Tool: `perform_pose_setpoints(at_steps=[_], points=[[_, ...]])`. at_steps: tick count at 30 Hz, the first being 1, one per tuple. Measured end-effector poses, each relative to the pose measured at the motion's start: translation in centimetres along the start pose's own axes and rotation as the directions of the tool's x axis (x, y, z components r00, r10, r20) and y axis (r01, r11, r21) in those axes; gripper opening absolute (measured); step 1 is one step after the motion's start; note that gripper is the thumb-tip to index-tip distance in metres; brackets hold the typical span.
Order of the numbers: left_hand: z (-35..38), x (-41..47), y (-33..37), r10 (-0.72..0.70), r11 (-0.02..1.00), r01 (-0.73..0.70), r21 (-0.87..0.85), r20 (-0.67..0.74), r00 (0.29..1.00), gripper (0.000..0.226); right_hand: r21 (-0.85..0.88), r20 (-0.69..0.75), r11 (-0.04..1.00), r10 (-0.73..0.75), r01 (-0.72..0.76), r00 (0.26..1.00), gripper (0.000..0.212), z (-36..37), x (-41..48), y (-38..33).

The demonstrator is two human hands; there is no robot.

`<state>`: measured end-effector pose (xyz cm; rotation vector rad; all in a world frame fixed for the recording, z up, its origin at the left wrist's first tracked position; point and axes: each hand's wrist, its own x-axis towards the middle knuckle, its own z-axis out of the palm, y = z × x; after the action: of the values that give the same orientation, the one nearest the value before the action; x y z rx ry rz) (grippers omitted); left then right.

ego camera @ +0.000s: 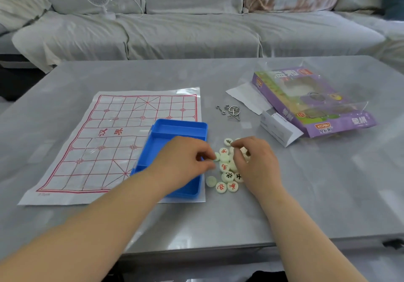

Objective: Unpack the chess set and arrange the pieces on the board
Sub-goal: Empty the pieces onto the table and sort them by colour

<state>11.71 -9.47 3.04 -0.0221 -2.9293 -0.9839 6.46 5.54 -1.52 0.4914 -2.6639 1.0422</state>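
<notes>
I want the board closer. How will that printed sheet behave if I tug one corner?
Probably floppy: the board sheet looks thin, creased and glossy. It likely slides easily on the smooth table, but the blue box sitting on its right edge may pin it.

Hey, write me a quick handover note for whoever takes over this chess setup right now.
Left hand: pinches a piece at the edge of the pile.
Right hand: fingers curled over the pile; grip unclear.
Board lies flat on the table; blue box overlaps its right edge; pile lies right of it.
Done: unpacked, pieces out.
Left: move the box off, place every piece; none on the board.
</notes>
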Motion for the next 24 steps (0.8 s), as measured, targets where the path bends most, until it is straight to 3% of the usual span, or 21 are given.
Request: perform_pose_setpoints(at_steps=[3, 7, 12, 15, 18, 20, 22, 24], points=[[2.6, 0.8, 1.7, 0.052, 0.997, -0.055, 0.059, 0.061, 0.997, 0.013, -0.001, 0.017, 0.999, 0.038, -0.038, 0.999, 0.015, -0.2, 0.1, 0.7], [4.5, 1.8, 1.4, 0.046, 0.994, -0.050, 0.100, 0.037, 0.998, 0.023, -0.020, 0.027, 0.991, 0.130, -0.129, 0.991, 0.016, -0.7, 0.4, 2.2], [4.2, 1.4, 0.6, 0.138, 0.990, -0.134, 0.053, -0.093, 0.986, 0.040, 0.000, -0.003, 0.993, 0.121, -0.121, 0.993, 0.017, -1.3, 0.4, 2.4], [3.1, -0.3, -0.5, 0.119, 0.992, -0.109, 0.059, -0.221, 0.968, 0.037, -0.002, 0.015, 0.995, 0.099, -0.099, 0.995, 0.017, -1.3, 0.2, 1.9], [1.0, -3.4, -2.8, 0.026, 0.994, 0.013, 0.105, -0.361, 0.932, 0.027, -0.031, 0.020, 0.998, 0.062, -0.062, 0.998, 0.018, -1.2, 0.0, 1.2], [-1.1, -5.6, -5.1, -0.083, 0.975, 0.171, 0.143, -0.482, 0.872, 0.025, -0.087, 0.040, 0.996, -0.006, 0.010, 0.999, 0.019, -1.0, -0.5, 0.7], [-3.7, -7.4, -8.0, -0.242, 0.914, 0.389, 0.118, -0.611, 0.754, 0.029, -0.143, 0.102, 0.983, -0.102, 0.116, 0.990, 0.020, -0.3, -1.2, 0.0], [-5.9, -8.7, -10.5, -0.414, 0.829, 0.558, 0.021, -0.648, 0.639, 0.039, -0.176, 0.148, 0.967, -0.158, 0.183, 0.976, 0.021, 0.5, -1.7, -0.9]])
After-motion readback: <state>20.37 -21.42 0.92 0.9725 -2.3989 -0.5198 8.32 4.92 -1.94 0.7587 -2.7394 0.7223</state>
